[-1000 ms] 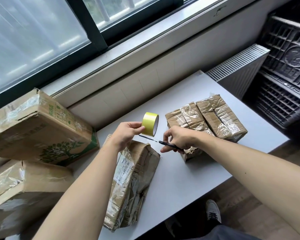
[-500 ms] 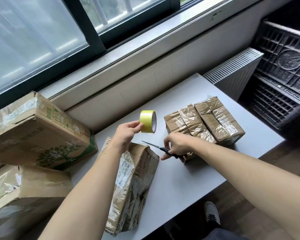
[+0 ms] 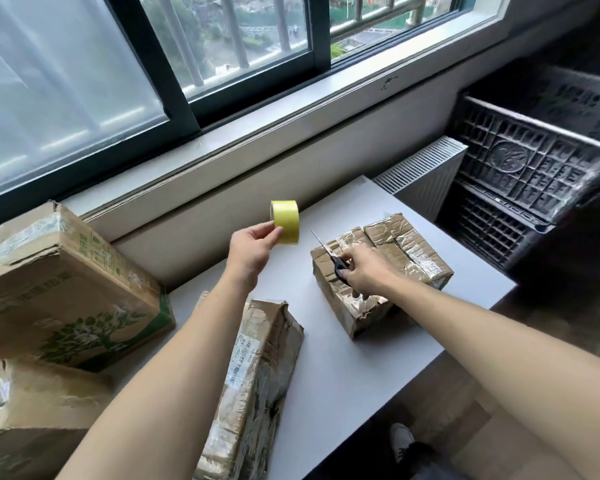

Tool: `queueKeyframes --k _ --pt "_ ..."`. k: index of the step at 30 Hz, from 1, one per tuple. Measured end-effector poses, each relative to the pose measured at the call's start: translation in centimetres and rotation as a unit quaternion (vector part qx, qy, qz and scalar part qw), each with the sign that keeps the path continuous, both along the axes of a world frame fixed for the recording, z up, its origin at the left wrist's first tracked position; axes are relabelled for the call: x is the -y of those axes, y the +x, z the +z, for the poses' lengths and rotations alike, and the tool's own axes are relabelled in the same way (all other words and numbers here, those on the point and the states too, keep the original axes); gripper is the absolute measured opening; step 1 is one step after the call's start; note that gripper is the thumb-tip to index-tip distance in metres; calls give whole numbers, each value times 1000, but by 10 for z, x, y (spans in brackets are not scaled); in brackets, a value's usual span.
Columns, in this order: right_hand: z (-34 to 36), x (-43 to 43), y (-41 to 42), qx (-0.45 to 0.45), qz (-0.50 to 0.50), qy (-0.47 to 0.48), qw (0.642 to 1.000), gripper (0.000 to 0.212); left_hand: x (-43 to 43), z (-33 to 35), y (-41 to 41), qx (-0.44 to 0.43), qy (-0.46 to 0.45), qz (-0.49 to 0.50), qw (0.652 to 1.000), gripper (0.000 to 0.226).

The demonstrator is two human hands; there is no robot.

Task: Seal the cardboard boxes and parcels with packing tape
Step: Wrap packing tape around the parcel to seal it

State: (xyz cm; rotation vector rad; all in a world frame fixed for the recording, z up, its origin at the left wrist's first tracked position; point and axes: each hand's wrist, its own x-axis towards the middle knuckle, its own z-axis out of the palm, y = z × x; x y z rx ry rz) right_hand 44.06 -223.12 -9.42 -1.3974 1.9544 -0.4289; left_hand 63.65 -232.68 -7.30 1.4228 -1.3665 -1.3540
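Left hand (image 3: 253,251): we pinch the tape roll (image 3: 285,221) — lifted clear of the parcel (image 3: 257,375) below.
Right hand (image 3: 364,271): gripping scissors (image 3: 328,252), swung over the box (image 3: 413,258) (cut likely done).

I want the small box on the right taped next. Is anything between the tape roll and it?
Yes: the right hand holds scissors over the box's left end, blade tip pointing toward the tape roll pinched by the left hand.

Head-worn view, forward-down over table (image 3: 343,368)
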Motion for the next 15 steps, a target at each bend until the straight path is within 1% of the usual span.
queueKeyframes --k 1,3,5,7,9,13,15 --pt "0 -4 -9 -35 -9 -6 999 6 -3 1 -9 18 -16 -23 999 29" --pt "-1 -8 -26 -91 -23 -21 995 12 -11 0 -27 63 -48 -64 995 27" --pt "0 -11 -44 -104 -34 -31 994 8 -18 -4 -45 124 -80 -101 984 25" --pt "1 -15 -63 -129 -41 -37 990 2 -26 -8 -61 232 -115 -147 955 22" --pt "-1 -17 -82 -155 -35 -47 986 11 -31 -11 -77 323 -142 -193 916 20" --pt "-13 -16 -111 -167 4 -28 986 10 -39 -16 -108 407 -167 -232 868 21" --pt "-18 -11 -120 -168 32 -21 985 16 -41 -20 -118 445 -189 -246 840 24"
